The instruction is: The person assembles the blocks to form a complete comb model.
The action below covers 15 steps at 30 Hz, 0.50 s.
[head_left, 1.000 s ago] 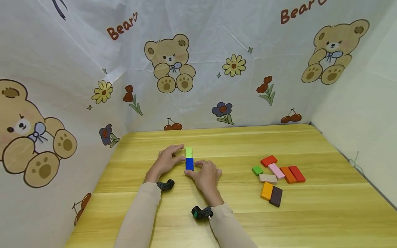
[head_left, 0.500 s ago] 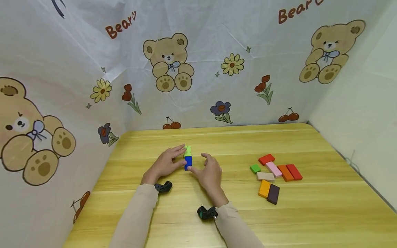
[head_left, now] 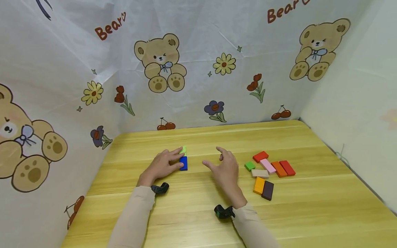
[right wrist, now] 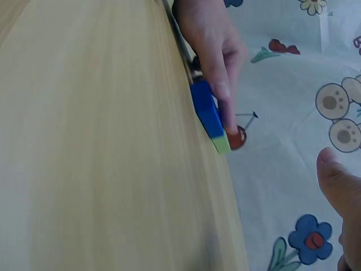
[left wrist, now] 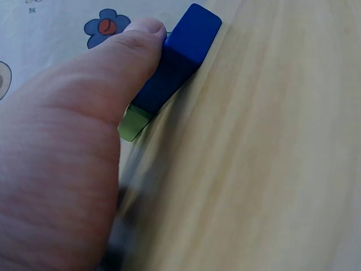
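In the head view, the left hand is extending loosely straightened fingers, touching the blue block and the yellow-green block, which are lying end to end on the surface at its fingertips. The right hand is hovering apart from them, empty, its thumb and fingers spreading; 8 other blocks are lying to its right. In the left wrist view, the left hand is laying its thumb against the blue block. In the right wrist view, the right hand is showing its thumb, well apart from both blocks.

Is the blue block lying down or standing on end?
Lying down: in the head view, the blue block stretches lengthwise along the table, its far end meeting the lime block.
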Each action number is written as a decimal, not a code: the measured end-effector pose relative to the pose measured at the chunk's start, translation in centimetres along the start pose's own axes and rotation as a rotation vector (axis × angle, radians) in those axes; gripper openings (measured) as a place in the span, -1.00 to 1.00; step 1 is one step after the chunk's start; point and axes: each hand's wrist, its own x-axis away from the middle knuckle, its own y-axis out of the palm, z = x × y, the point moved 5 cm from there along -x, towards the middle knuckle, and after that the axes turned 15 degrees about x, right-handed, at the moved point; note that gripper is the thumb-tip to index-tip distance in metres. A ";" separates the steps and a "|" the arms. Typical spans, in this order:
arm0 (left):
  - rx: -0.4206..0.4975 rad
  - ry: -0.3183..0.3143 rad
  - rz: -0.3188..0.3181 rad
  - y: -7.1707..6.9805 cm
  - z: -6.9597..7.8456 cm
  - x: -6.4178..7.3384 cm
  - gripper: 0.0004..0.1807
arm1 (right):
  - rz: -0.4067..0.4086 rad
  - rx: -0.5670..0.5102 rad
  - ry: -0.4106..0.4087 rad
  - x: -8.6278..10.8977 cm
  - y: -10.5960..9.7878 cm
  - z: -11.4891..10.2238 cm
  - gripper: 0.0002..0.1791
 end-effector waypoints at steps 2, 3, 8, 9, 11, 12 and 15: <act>0.009 -0.016 -0.009 0.0 -0.2 0.0 -0.36 | 0.004 0.018 0.002 -0.1 -1.0 0.7 -0.14; 0.013 -0.024 -0.013 0.0 -0.2 0.1 -0.35 | 0.007 0.024 0.003 -0.2 -1.4 1.1 -0.14; 0.023 -0.048 -0.017 0.0 -0.5 0.1 -0.34 | 0.048 0.042 -0.010 -0.4 -3.6 3.0 -0.15; 0.024 -0.049 -0.017 0.0 -0.6 0.1 -0.34 | 0.064 0.048 -0.014 -0.5 -4.1 3.5 -0.16; 0.027 -0.049 -0.017 0.0 -0.6 0.0 -0.33 | 0.093 0.059 -0.019 -0.5 -5.1 4.4 -0.19; 0.027 -0.050 -0.018 0.1 -0.6 0.0 -0.33 | 0.106 0.065 -0.018 -0.5 -5.5 4.9 -0.20; 0.031 -0.052 -0.024 0.1 -0.6 -0.1 -0.33 | 0.131 0.078 -0.016 -0.3 -6.7 6.5 -0.23</act>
